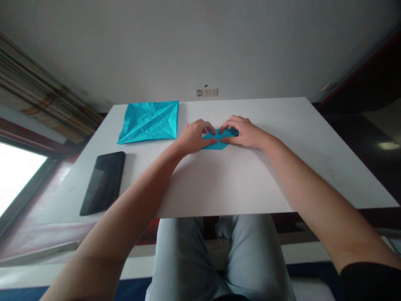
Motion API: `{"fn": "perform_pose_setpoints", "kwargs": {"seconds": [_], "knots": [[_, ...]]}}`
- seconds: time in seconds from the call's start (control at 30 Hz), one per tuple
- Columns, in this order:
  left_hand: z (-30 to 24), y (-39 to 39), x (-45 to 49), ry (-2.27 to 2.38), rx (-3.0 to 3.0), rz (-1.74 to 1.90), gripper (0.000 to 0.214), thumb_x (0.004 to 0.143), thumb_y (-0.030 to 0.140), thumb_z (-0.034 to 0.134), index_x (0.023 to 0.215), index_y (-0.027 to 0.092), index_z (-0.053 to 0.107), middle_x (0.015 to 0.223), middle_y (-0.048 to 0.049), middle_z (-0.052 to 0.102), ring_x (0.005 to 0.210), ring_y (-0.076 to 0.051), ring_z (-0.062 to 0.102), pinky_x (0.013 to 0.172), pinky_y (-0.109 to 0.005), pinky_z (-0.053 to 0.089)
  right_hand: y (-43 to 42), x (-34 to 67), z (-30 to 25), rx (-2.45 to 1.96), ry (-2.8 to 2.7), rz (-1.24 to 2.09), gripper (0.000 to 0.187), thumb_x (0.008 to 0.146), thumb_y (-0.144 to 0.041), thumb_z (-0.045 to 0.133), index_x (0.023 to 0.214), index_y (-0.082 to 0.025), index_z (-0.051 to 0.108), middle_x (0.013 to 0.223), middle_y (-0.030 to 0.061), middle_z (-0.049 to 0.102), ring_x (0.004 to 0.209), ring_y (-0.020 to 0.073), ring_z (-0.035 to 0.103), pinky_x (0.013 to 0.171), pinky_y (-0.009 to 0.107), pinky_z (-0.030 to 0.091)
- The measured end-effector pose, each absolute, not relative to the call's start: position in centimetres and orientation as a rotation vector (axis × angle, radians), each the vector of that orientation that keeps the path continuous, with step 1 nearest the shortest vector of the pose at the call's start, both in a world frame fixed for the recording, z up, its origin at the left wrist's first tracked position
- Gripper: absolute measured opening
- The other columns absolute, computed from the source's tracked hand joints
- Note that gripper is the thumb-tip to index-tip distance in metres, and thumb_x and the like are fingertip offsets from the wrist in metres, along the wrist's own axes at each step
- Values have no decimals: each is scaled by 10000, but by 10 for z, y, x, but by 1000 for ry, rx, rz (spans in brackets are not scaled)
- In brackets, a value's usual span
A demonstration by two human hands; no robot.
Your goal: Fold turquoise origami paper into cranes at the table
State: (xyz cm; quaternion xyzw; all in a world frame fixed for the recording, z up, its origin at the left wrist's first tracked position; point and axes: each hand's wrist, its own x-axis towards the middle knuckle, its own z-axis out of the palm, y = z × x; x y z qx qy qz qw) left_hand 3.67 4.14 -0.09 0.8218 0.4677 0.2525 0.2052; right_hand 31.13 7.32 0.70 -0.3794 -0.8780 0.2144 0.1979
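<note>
A small folded piece of blue paper [216, 146] lies on the white table in front of me, with fold edges meeting near its middle. My left hand [196, 136] holds its left side, thumb and curled fingers pressing on the paper. On the right side my right hand [242, 131] does the same, its thumb tip close to the left thumb tip. Both hands cover the outer ends of the paper. A larger creased blue sheet [150, 121] rests to the left of my left hand, apart from it.
A black phone [103, 182] lies at the left of the white table [225, 188], near my left forearm. Behind the table's far edge is a wall with sockets [206, 92]. A curtain [40, 88] and a window are on the left. My legs are below the near edge.
</note>
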Motion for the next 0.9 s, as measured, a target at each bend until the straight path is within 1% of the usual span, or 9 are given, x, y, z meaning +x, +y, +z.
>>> {"fn": "perform_pose_setpoints", "kwargs": {"seconds": [0.1, 0.23, 0.33, 0.47, 0.53, 0.63, 0.8, 0.9], "knots": [[-1, 42, 37, 1272, 2317, 713, 336, 920, 419, 894, 1207, 245, 897, 1250, -105, 772, 1133, -279, 767, 1101, -439, 600, 75, 312, 7, -1046, -2480, 592, 255, 951, -496, 875, 1121, -307, 886, 1247, 106, 761, 1208, 363, 674, 1135, 537, 450], [4, 41, 40, 1185, 2410, 724, 269, 943, 359, 873, 1189, 259, 918, 1296, -106, 792, 1214, -294, 773, 1157, -449, 582, 74, 312, 7, -1051, -2468, 536, 288, 945, -546, 888, 1083, -294, 880, 1245, 116, 773, 1224, 382, 639, 1165, 572, 388], [9, 39, 42, 1111, 2467, 739, 212, 948, 327, 861, 1138, 254, 918, 1271, -107, 832, 1218, -303, 783, 1136, -442, 584, 71, 311, 9, -1074, -2449, 510, 344, 929, -573, 897, 1108, -283, 852, 1213, 110, 791, 1199, 380, 624, 1146, 563, 359], [11, 38, 42, 1088, 2479, 730, 229, 955, 306, 844, 1170, 251, 901, 1196, -83, 888, 1144, -297, 825, 1099, -427, 596, 72, 310, 10, -1045, -2422, 520, 397, 911, -560, 908, 1178, -276, 831, 1195, 99, 806, 1145, 355, 645, 1123, 527, 365], [10, 37, 42, 1094, 2459, 713, 243, 954, 302, 843, 1186, 248, 893, 1165, -69, 906, 1105, -291, 848, 1078, -419, 607, 74, 311, 9, -984, -2452, 530, 358, 930, -560, 893, 1147, -279, 846, 1179, 101, 802, 1144, 352, 655, 1112, 511, 385], [8, 37, 41, 1122, 2383, 721, 253, 945, 305, 854, 1188, 244, 887, 1144, -60, 917, 1096, -284, 866, 1042, -394, 627, 79, 313, 7, -924, -2517, 538, 304, 972, -578, 859, 1046, -283, 878, 1166, 109, 782, 1148, 351, 657, 1098, 501, 410], [8, 37, 41, 1192, 2302, 748, 267, 918, 333, 881, 1161, 222, 887, 1084, -71, 912, 1044, -278, 861, 987, -382, 633, 81, 315, 4, -1033, -2479, 481, 368, 1057, -622, 771, 980, -279, 880, 1141, 114, 776, 1146, 351, 636, 1122, 541, 390], [7, 38, 43, 1225, 2315, 725, 261, 913, 380, 888, 1125, 228, 897, 1073, -75, 906, 1024, -277, 842, 967, -385, 623, 81, 313, 2, -1123, -2424, 432, 354, 1084, -583, 734, 963, -269, 845, 1071, 105, 792, 1099, 343, 646, 1097, 537, 394]]}}
